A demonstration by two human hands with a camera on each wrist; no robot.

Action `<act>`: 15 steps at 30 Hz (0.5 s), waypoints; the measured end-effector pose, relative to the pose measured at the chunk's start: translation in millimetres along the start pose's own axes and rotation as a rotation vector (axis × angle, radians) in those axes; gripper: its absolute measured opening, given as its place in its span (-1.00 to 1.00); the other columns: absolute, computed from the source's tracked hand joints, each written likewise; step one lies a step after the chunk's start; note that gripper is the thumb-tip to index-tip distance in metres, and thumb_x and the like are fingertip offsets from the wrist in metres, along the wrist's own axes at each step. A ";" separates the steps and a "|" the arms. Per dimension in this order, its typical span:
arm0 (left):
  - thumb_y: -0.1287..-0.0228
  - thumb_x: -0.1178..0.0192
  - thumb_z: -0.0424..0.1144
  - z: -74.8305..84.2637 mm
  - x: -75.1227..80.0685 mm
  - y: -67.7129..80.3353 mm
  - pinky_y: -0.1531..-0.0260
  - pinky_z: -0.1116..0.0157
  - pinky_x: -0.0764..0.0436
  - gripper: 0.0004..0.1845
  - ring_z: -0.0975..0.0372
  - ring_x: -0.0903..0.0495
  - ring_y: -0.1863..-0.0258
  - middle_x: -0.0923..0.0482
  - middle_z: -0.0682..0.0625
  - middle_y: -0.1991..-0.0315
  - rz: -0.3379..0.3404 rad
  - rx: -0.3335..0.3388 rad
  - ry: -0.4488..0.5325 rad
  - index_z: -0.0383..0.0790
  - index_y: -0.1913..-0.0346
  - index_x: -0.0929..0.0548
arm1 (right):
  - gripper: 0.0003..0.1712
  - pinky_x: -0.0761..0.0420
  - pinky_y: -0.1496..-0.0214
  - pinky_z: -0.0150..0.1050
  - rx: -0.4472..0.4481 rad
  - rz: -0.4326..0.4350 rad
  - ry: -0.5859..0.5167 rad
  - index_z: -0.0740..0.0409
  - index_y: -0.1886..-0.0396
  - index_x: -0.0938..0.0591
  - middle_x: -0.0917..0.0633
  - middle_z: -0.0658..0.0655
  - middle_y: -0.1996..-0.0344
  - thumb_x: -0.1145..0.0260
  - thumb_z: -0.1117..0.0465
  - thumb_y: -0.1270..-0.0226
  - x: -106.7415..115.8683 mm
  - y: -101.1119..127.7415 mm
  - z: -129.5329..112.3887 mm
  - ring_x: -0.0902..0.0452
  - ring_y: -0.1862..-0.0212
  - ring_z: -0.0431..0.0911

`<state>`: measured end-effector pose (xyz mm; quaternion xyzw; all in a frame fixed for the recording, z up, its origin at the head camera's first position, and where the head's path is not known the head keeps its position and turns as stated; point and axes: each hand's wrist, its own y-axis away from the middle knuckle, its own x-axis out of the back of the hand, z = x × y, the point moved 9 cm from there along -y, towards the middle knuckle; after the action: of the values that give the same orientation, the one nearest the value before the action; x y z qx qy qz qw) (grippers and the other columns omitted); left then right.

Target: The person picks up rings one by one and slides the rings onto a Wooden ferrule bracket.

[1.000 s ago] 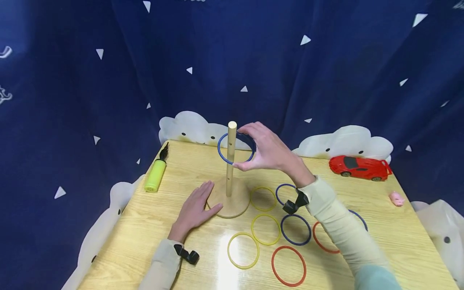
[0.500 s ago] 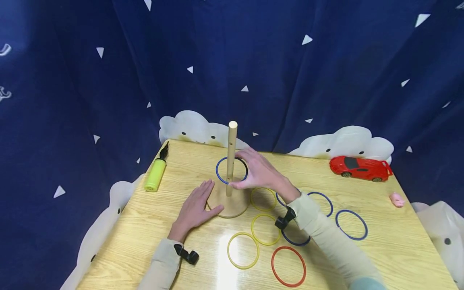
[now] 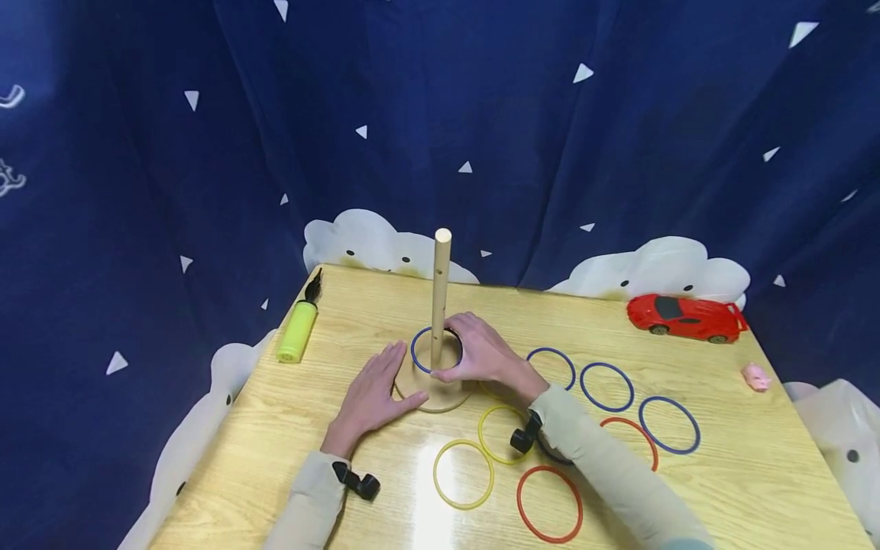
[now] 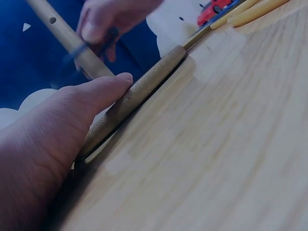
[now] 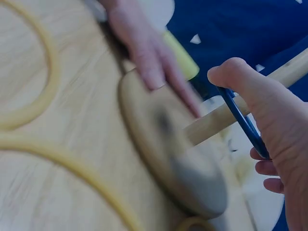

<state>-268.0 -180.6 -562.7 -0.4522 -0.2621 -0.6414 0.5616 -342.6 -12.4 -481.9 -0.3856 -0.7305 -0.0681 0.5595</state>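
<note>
A wooden peg stand has an upright post (image 3: 441,290) on a round base (image 3: 440,397). My right hand (image 3: 481,353) pinches a blue ring (image 3: 416,357) by its right side. That ring encircles the lower post, and the right wrist view shows the blue ring (image 5: 245,122) held above the base (image 5: 159,139). My left hand (image 3: 372,393) rests at the base's left edge with fingers straight. In the left wrist view the thumb (image 4: 108,89) lies along the base rim (image 4: 139,91).
Several blue rings (image 3: 606,387), red rings (image 3: 549,504) and yellow rings (image 3: 464,474) lie right and front of the stand. A yellow-green hand pump (image 3: 298,331) lies at left, a red toy car (image 3: 686,318) and a small pink object (image 3: 756,376) at right. A dark blue curtain hangs behind.
My right hand has brought the blue ring down along the post, from near its upper half to low over the base. The left hand has stayed at the base.
</note>
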 end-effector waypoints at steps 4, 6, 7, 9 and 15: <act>-0.26 -0.12 0.55 1.3 0.4 -0.9 -0.65 0.02 -0.02 0.17 0.05 -0.02 -0.67 -0.06 -0.07 -0.68 -0.004 -0.004 -0.002 -0.14 -0.70 -0.06 | -0.01 -0.63 -0.15 -0.14 -0.016 -0.037 0.077 0.11 -0.12 -0.64 -0.69 0.04 -0.02 -0.55 -0.47 0.19 -18.1 2.7 8.4 -0.56 -0.08 -0.06; -0.26 -0.13 0.55 1.4 0.0 -0.9 -0.65 0.03 -0.01 0.17 0.07 0.00 -0.67 -0.05 -0.06 -0.68 -0.011 -0.002 -0.007 -0.14 -0.70 -0.05 | 0.02 -0.63 -0.17 -0.12 -0.016 -0.049 0.103 0.13 -0.14 -0.64 -0.69 0.06 -0.04 -0.53 -0.49 0.19 -24.6 4.0 11.2 -0.56 -0.10 -0.03; -0.26 -0.13 0.54 1.4 -0.1 -0.9 -0.65 0.04 -0.01 0.18 0.07 -0.01 -0.67 -0.05 -0.05 -0.68 -0.012 -0.003 -0.008 -0.15 -0.70 -0.06 | 0.04 -0.63 -0.18 -0.11 -0.013 -0.052 0.111 0.16 -0.15 -0.64 -0.68 0.08 -0.06 -0.53 -0.49 0.19 -27.1 4.5 11.9 -0.55 -0.12 -0.02; -0.26 -0.13 0.54 1.4 -0.2 -0.8 -0.65 0.04 -0.02 0.18 0.07 -0.01 -0.67 -0.05 -0.05 -0.68 -0.011 -0.005 -0.010 -0.15 -0.70 -0.06 | 0.06 -0.61 -0.22 -0.09 -0.006 -0.059 0.124 0.18 -0.17 -0.65 -0.67 0.11 -0.09 -0.51 -0.50 0.19 -31.7 4.9 13.0 -0.54 -0.16 0.01; -0.25 -0.13 0.55 0.9 1.4 -0.2 -0.64 0.00 -0.07 0.18 0.05 -0.05 -0.66 -0.08 -0.05 -0.67 0.018 -0.013 -0.012 -0.18 -0.69 -0.10 | 0.14 -0.56 -0.29 -0.05 0.000 -0.067 0.138 0.19 -0.25 -0.63 -0.61 0.11 -0.16 -0.43 -0.59 0.12 -39.0 7.6 13.9 -0.47 -0.24 0.01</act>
<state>-267.8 -180.5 -561.1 -0.4620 -0.2570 -0.6354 0.5629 -345.4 -18.8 -523.5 -0.3553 -0.7026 -0.1130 0.6061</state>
